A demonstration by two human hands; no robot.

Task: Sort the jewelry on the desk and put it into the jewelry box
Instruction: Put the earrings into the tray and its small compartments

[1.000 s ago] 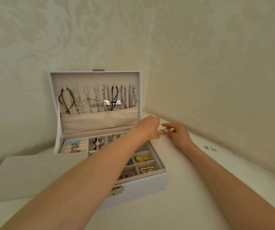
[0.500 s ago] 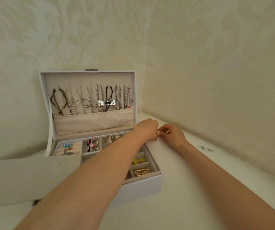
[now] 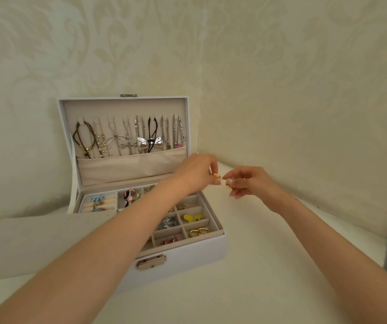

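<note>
Our left hand (image 3: 197, 169) reaches across the open jewelry box (image 3: 187, 256), its forearm passing over the compartments, and ends just past the box's back right corner. Its fingers are curled, and thumb and forefinger pinch a small gold earring (image 3: 216, 176) at their tips. Our right hand (image 3: 251, 181) is just to the right of it, also off the box's right side and raised above the desk (image 3: 258, 277). Thumb and forefinger pinch a second gold earring (image 3: 229, 184), while the other fingers curl loosely below. The two gold pieces are close together but not touching, and neither hand touches the box.

Inside the box we see small divided compartments. The front right one holds a pair of gold oval hoops (image 3: 199, 232), and the one behind it holds yellow pieces (image 3: 192, 217). The back left section holds rings with blue stones (image 3: 97, 199). The upright lid (image 3: 127, 106) carries a row of hanging necklaces (image 3: 129, 136), their lower ends tucked into a fabric pocket. A flat grey panel (image 3: 42, 242) lies on the desk against the box's left side.
</note>
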